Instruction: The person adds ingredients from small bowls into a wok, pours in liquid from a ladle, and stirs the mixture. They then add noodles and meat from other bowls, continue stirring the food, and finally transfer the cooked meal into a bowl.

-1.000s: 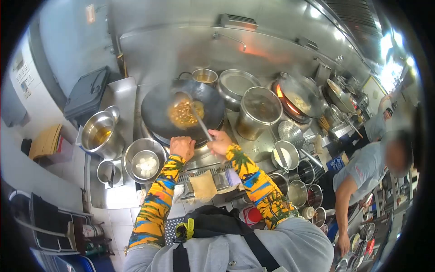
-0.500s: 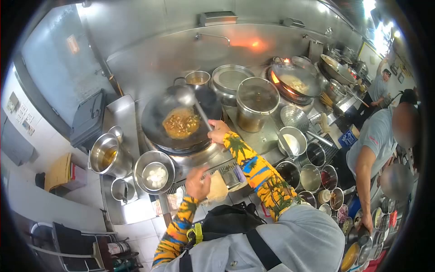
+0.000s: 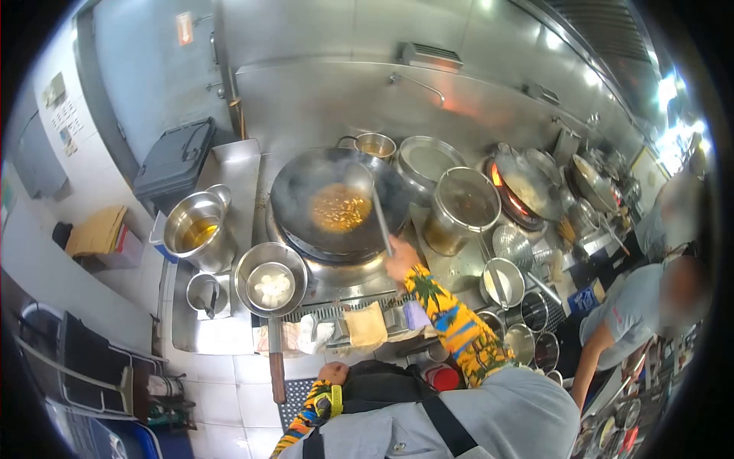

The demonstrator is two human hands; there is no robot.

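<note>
Taking the wok (image 3: 336, 200) as the landmark and reading from the left: a steel pot of amber liquid (image 3: 197, 229) stands to its left, and a steel bowl of pale pieces (image 3: 271, 281) sits at its near-left edge, touching the stove rim. A small steel cup (image 3: 205, 294) lies left of that bowl.

The left hand (image 3: 332, 373) hangs low, well below the wok and close against the person's chest, arm bent tight in its patterned sleeve; it holds nothing that shows, and whether its fingers are curled or spread cannot be told.

One wok is in front of the person, with brown saucy food pooled in its middle. One ladle (image 3: 376, 205) leans into it, bowl end over the far-right side of the food and handle slanting down to the wok's near-right rim.

The right hand (image 3: 401, 262) reaches forward from a half-bent arm, just outside that rim. Its fingers are wrapped about the lower end of the ladle handle, so the ladle runs up and away from them into the wok.

Right of the wok stands one tall stockpot (image 3: 461, 208), and further right a second wok (image 3: 529, 188) over flame. A co-worker (image 3: 634, 317) bends at the bench on the far right.
</note>
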